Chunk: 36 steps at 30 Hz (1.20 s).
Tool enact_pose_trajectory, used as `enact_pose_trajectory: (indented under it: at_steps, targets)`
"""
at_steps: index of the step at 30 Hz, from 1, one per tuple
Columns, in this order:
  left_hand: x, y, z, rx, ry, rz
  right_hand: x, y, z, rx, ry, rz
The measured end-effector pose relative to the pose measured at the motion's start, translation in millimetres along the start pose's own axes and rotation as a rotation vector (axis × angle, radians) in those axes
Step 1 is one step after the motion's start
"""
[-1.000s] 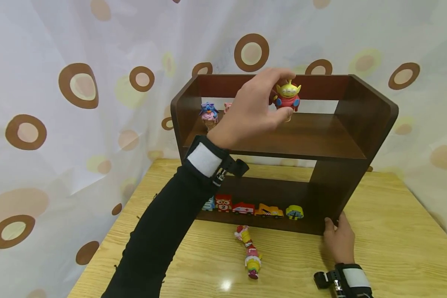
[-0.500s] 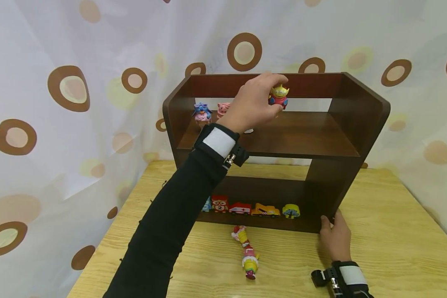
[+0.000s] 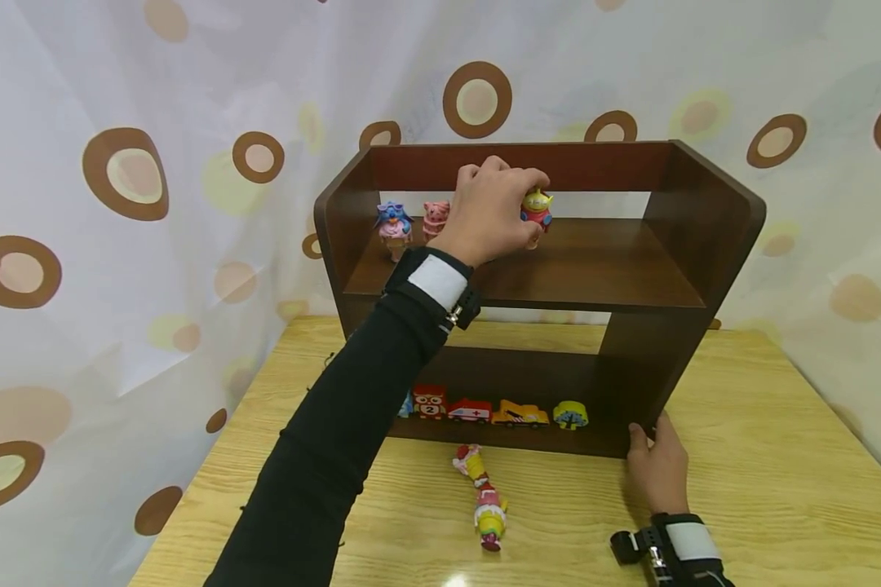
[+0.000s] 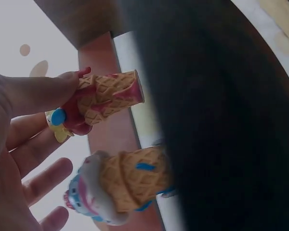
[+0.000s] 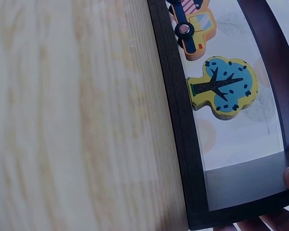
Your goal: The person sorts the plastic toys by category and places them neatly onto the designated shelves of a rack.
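My left hand (image 3: 488, 214) pinches a yellow-headed, three-eyed alien figurine (image 3: 536, 210) between thumb and fingers, above the upper board of a dark brown shelf (image 3: 602, 273). In the left wrist view, the figurine's waffle-cone base (image 4: 113, 96) points towards the board, apart from it. Close by stands another cone figurine with a white and blue top (image 4: 94, 190), mostly hidden by my hand in the head view. My right hand (image 3: 659, 473) grips the shelf's lower right side panel, thumb on the inner face and fingers outside.
A blue figurine (image 3: 394, 228) and a pink pig figurine (image 3: 436, 218) stand on the upper board's left. The lower board holds a red owl block (image 3: 429, 402), ambulance (image 3: 471, 410), yellow truck (image 3: 520, 414) and tree block (image 3: 570, 414). Colourful figurines (image 3: 489, 509) lie on the table.
My left hand has lowered the alien figurine towards the upper board and a little left. The view has shifted slightly. My right hand keeps its hold on the shelf.
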State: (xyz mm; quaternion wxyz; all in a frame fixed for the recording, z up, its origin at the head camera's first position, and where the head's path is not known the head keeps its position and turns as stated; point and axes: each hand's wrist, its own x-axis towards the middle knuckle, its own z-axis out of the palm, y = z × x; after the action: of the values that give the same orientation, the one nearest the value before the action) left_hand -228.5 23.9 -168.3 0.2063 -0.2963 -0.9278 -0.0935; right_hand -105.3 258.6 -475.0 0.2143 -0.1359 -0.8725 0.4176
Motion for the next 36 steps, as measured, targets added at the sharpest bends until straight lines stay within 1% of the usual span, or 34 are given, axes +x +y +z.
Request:
enact_pose_trajectory:
  at_steps: [7, 13, 19, 24, 28, 31, 36]
  targets:
    - [-0.1, -3.9, 10.4, -0.011, -0.016, -0.029, -0.9, 0.5, 1.4, 0.009, 0.013, -0.026]
    - [-2.7, -8.6, 11.4, -0.037, -0.024, -0.042, -1.9, -1.3, 1.7, 0.011, 0.010, -0.021]
    - [-3.9, -10.5, 7.7, -0.061, -0.058, -0.024, -1.3, -3.2, 0.6, 0.010, 0.018, -0.031]
    - [-3.0, -10.3, 9.2, -0.058, -0.074, -0.006, -2.0, -1.6, 1.3, 0.006, 0.021, -0.024]
    - [-3.2, -10.1, 11.0, -0.053, -0.069, 0.013, -1.7, -0.5, 1.5, 0.009, 0.010, -0.004]
    - [-3.6, -9.6, 11.4, -0.048, -0.063, 0.018, -1.2, -0.1, 1.5, 0.012, 0.008, -0.006]
    - [-4.0, -9.7, 11.5, 0.006, -0.048, 0.032, -1.4, 0.3, 1.3, 0.015, 0.008, -0.015]
